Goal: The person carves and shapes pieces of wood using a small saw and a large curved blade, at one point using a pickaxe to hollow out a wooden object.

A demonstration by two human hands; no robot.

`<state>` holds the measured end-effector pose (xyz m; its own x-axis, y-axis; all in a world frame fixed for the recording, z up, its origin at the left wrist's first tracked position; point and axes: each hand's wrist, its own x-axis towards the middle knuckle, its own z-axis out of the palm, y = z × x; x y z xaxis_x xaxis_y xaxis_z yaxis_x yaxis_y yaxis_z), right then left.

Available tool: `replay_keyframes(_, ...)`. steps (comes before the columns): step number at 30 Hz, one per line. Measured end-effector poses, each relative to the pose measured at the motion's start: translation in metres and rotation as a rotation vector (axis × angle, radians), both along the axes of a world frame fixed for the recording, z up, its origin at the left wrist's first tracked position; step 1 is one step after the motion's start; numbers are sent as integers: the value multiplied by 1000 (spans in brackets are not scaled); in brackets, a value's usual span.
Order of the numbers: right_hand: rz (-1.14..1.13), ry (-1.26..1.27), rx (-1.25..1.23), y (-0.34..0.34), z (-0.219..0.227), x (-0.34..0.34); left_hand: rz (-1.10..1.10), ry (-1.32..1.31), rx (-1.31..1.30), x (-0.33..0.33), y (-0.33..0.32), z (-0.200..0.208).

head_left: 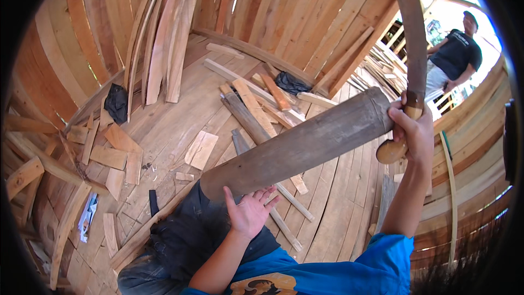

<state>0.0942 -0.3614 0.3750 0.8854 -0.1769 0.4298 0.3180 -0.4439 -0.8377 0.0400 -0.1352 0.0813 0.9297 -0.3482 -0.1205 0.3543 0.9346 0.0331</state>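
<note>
My right hand (410,128) is wrapped round the wooden handle (392,152) of a machete, its long curved blade (410,33) pointing up. Slanting across the middle is a thick grey-brown bamboo section (297,143). Its lower left end is by my dark trousers (180,240), and its upper right end, with a ridged node, is right beside my right knuckles. Below the bamboo's lower end, my left hand (251,212) is open, palm up and fingers spread. The thumb overlaps the bamboo's edge; whether it bears any weight I cannot tell.
Offcuts (202,149) and long strips (240,112) litter the plank floor (322,224). Tall boards (164,38) lean on the wooden wall at the back left. Black plastic bags (115,104) lie along the walls. A person in a dark shirt (458,54) stands at the far right opening.
</note>
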Motion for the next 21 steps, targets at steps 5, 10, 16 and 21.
replay_keyframes(5, 92, -19, -172, 39, 30, -13, -205, -92, 224, -16, -4, -12)
replay_keyframes(10, 350, 129, -417, 105, 23, 1, -70, -321, 690, -35, 40, 2)
replay_keyframes(16, 525, -46, -941, 152, -8, -3, 596, -507, 1494, 3, 80, 60)
replay_keyframes(21, 608, 5, -1134, 177, -14, -21, 255, -624, 1149, 56, 63, 62)
